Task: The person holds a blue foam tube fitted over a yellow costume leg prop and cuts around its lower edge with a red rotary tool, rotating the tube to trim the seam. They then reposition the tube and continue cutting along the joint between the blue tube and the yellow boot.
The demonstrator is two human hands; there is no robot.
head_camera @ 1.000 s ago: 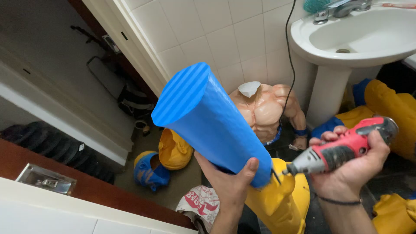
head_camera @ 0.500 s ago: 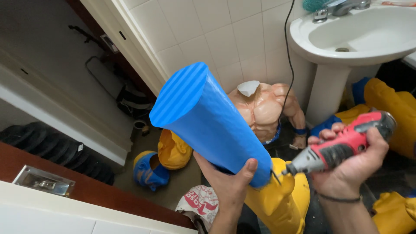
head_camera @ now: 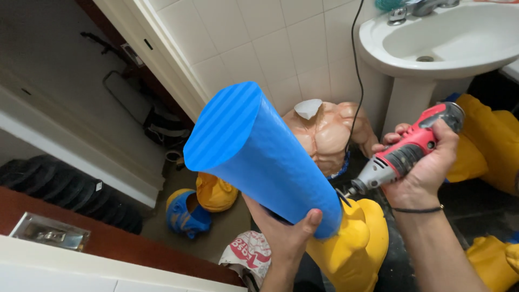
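My left hand [head_camera: 286, 232] grips the lower end of a large blue ribbed piece [head_camera: 259, 157], shaped like a thick tapered cylinder, and holds it tilted up toward the left. In my right hand [head_camera: 424, 170] is a red and grey rotary tool [head_camera: 405, 148], its tip against the blue piece's lower right edge. A black cord [head_camera: 354, 48] runs up from the tool along the tiled wall.
A white pedestal sink [head_camera: 448, 43] stands at the top right. On the floor lie a headless muscular torso figure [head_camera: 327, 135], several yellow moulded parts [head_camera: 351, 243], a blue and yellow part [head_camera: 186, 213] and a printed bag [head_camera: 248, 254]. A brown ledge [head_camera: 108, 238] runs at the lower left.
The blue piece has tilted a little further to the left. The rotary tool stays at its lower edge.
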